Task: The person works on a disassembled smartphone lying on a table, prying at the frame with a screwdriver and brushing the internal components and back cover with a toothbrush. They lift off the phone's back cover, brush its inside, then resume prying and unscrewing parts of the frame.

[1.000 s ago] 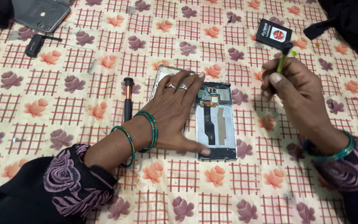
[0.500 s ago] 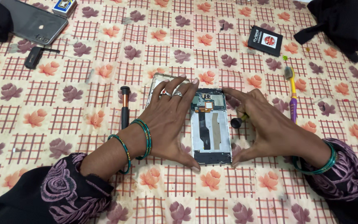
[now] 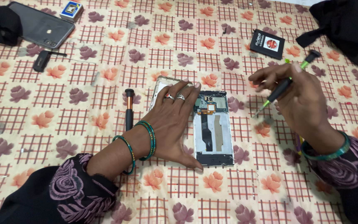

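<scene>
Left hand: flat, fingers spread, pressing opened phone at frame centre | Right hand: closed around green-tipped screwdriver, tip apparently clear of phone | Black-orange tool: left of hand.

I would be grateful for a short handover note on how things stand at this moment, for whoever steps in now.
Left hand: flat on the cloth, steadying the opened phone from its left side.
Right hand: raised to the phone's right, holding a green-tipped screwdriver, tip pointing down-left, not touching the phone.
Phone: back off, board and flex cable exposed.
Nearby: black-and-orange driver left of the hand; black battery further up.
No screws visible; what is left is unclear.
</scene>
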`<state>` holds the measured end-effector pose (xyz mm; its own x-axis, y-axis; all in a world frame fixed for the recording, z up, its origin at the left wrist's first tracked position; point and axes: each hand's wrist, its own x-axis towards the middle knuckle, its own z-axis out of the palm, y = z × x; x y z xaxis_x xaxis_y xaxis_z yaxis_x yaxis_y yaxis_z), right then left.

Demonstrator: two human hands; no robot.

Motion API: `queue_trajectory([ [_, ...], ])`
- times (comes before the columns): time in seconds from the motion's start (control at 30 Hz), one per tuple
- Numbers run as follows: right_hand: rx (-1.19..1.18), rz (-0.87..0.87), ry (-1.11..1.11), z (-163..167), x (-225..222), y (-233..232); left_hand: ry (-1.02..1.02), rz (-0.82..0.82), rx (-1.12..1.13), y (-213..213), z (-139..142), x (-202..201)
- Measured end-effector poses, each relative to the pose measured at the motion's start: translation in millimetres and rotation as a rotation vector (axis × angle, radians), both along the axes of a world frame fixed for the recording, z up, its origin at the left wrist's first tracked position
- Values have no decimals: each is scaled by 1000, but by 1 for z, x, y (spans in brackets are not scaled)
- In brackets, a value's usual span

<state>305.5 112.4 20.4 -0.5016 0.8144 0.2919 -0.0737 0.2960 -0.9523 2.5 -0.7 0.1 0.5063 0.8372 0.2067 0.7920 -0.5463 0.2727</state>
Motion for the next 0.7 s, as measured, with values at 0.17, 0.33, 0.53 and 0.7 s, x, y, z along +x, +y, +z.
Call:
queue_trajectory([
  [0.17,-210,7,111,-18,-23,22,-17,-10,1,-2,0,-1],
  [0.33,-158,-34,139,-26,-19,31,-2,-10,-12,-1,0,0],
  [0.53,158,-68,-41,-39,-17,21,-2,-11,-24,-1,2,1],
  [0.7,252,15,-99,-42,-23,16,-7,-9,-17,-1,1,3],
])
